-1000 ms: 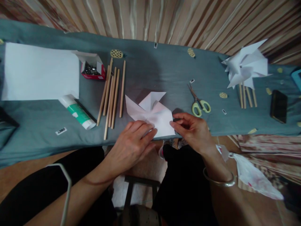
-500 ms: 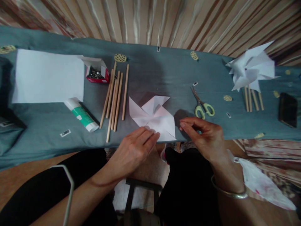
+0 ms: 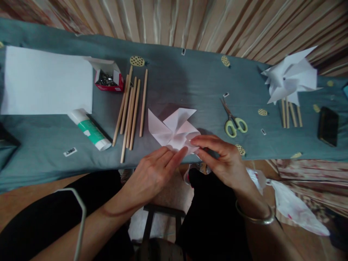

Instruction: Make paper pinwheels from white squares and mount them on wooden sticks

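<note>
Paper pinwheel (image 3: 177, 129) lies at the near edge of the cloth-covered bench (image 3: 168, 83), just in front of the person, some blades spread and its near right part bent up under the fingers. The step in hand looks like folding in that corner. The right hand (image 3: 221, 154) has its grip pinched on the paper, thumb and forefinger together at the corner. The left hand (image 3: 156, 166) rests on the near edge, fingers close together; its thumb is hidden, so I cannot tell whether its grip clamps the sheet or only presses on it. The next move seems to call for drawing the corner toward the centre while the left hand steadies the paper.

To the left lie loose wooden sticks (image 3: 135, 114), an open box (image 3: 110, 87) of small metal pieces, a green-and-white tube (image 3: 91, 130) and a white sheet (image 3: 49, 81). Scissors (image 3: 231, 116) lie beyond the right hand; farther right are another pinwheel (image 3: 292, 78) over some sticks, and a phone (image 3: 328, 126). Nothing blocks the fold, though the bench edge gives it little support.
</note>
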Motion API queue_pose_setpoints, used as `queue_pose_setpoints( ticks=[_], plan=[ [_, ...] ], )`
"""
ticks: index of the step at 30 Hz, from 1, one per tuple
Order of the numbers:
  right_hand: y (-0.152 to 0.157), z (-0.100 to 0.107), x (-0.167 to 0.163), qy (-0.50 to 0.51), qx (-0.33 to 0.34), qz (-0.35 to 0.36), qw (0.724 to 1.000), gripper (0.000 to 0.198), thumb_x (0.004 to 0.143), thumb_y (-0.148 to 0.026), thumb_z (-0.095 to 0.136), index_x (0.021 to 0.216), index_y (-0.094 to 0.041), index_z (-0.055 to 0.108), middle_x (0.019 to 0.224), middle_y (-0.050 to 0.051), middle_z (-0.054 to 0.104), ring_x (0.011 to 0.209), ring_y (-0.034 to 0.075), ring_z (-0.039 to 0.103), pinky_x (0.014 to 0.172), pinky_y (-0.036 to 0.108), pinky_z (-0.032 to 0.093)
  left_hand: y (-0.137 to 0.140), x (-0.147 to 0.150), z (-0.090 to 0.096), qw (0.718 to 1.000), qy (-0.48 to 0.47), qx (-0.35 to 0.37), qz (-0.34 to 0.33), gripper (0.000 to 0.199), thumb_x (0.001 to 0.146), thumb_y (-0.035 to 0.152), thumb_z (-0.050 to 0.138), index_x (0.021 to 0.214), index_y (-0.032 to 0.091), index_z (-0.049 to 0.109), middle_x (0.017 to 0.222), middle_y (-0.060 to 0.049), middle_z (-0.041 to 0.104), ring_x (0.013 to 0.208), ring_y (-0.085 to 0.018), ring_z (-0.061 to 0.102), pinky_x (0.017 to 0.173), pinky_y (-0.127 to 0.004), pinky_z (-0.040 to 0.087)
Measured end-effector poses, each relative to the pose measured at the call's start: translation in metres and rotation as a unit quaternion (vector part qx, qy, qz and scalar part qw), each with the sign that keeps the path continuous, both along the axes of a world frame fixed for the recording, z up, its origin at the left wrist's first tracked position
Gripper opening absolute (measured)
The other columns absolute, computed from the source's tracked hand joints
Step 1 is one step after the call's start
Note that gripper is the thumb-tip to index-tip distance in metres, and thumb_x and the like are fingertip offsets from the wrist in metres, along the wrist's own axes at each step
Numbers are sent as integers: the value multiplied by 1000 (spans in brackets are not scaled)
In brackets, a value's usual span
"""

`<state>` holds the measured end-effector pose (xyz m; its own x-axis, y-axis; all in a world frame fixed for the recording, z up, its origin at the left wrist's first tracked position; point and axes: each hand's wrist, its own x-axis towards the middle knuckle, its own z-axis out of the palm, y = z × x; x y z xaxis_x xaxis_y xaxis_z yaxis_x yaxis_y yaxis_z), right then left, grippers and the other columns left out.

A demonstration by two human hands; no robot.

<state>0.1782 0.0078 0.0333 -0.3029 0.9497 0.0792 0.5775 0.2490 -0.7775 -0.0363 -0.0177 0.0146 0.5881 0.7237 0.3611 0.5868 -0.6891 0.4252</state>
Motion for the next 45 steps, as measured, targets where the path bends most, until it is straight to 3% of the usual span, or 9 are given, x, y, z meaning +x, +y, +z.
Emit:
queue_pose_setpoints(
  ticks=[9,19,24,35,45],
  plan=[
    [2,-2,-18,-51,56,6,997,15,89,-21,58,97,-24,70,107,5,72,104,21,66,95,44,51,-1,2,4,1000,-14,-22,6,38,97,13,43,134,7,41,83,-4,62,77,-16,59,69,-28,55],
    [0,-2,-33,-149,122,-16,981,15,91,-20,54,91,-21,69,99,5,74,93,21,66,87,39,53,-2,2,3,999,-38,-36,9,23,97,14,41,108,7,60,92,-10,67,84,-18,61,73,-30,57],
    [-2,-5,-39,-185,157,-20,970,16,92,-21,54,93,-17,70,99,8,74,90,22,65,86,39,52,-2,4,-1,996,-69,-54,31,20,95,12,46,106,9,62,94,-9,67,85,-17,62,74,-30,58],
    [-3,-5,-39,-199,159,-22,967,18,93,-22,53,94,-18,70,100,8,73,91,22,65,87,39,52,-3,3,-3,994,-83,-69,36,18,94,12,47,105,8,62,96,-11,67,90,-18,63,76,-31,59],
    [-4,-9,-38,-213,203,-20,956,18,92,-22,55,96,-15,72,102,10,72,92,22,64,87,39,53,-2,3,-6,991,-98,-81,35,18,92,10,49,105,7,62,95,-11,66,89,-19,62,76,-31,58]
  ],
)
